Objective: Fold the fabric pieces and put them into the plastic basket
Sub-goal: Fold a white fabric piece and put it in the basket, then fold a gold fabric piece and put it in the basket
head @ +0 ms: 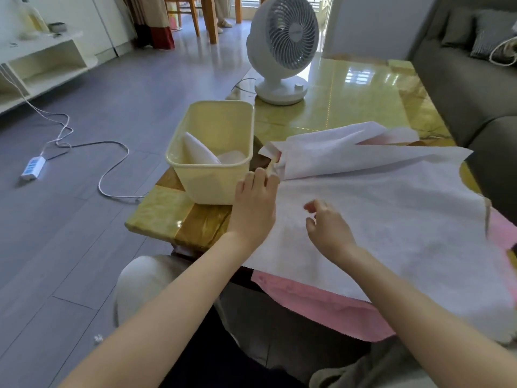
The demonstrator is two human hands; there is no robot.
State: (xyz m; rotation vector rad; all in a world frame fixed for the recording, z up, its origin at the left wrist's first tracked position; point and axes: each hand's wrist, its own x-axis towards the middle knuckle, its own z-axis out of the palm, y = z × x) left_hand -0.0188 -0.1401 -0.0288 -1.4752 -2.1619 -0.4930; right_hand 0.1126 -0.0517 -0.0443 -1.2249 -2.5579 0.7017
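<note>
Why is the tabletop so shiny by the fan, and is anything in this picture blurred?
Head view: window light mirrors as glare on the glossy table beside the fan. Head view: the right hand over the white fabric looks slightly smeared. Head view: the wide lens bows straight lines near the edges.

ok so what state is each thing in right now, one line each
plastic basket: upright, folded white pieces inside
top white sheet: spread flat, unfolded
rear white piece: loosely bunched, unfolded
pink fabric: flat under the top sheet
fan: upright, spinning unclear
left hand: at the sheet's corner, grip unclear
right hand: loosely curled, holding nothing
</note>
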